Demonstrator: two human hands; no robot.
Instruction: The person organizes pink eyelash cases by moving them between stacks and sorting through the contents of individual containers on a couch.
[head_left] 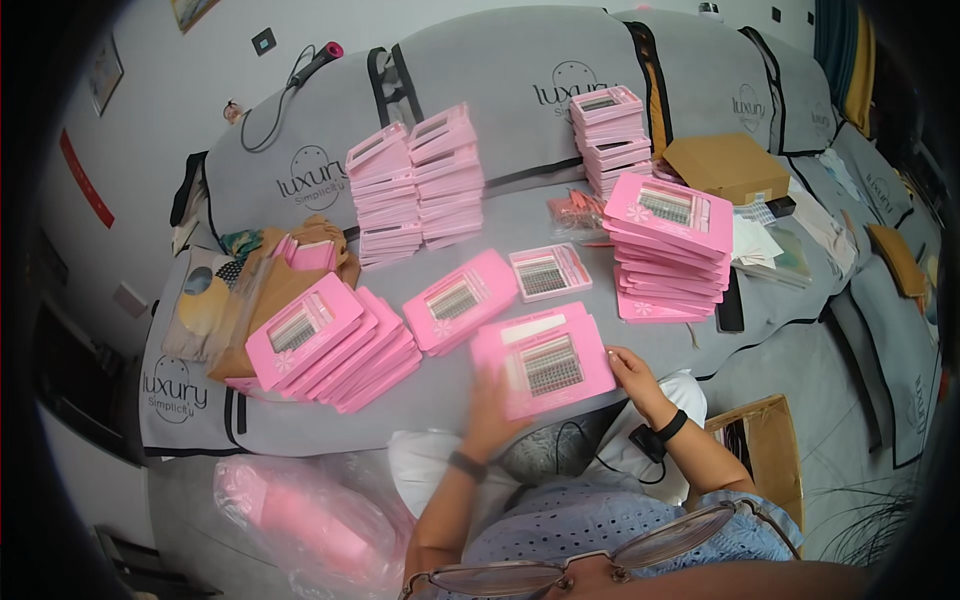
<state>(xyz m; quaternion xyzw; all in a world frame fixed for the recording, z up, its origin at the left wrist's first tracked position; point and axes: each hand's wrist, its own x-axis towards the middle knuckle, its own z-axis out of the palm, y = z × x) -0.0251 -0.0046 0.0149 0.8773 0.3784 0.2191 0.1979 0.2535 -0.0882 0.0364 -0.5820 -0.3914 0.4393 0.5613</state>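
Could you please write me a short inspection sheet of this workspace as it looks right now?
Surface: grey cloth-covered table.
Job's things: pink flat box held at both sides; single box and open tray beside it.
Clutter: pink box stacks; brown carton; pink plastic bag.
Grippers: left hand and right hand grip the box.
Cables: black cord on the far cover.
Surroundings: grey covers, white wall.
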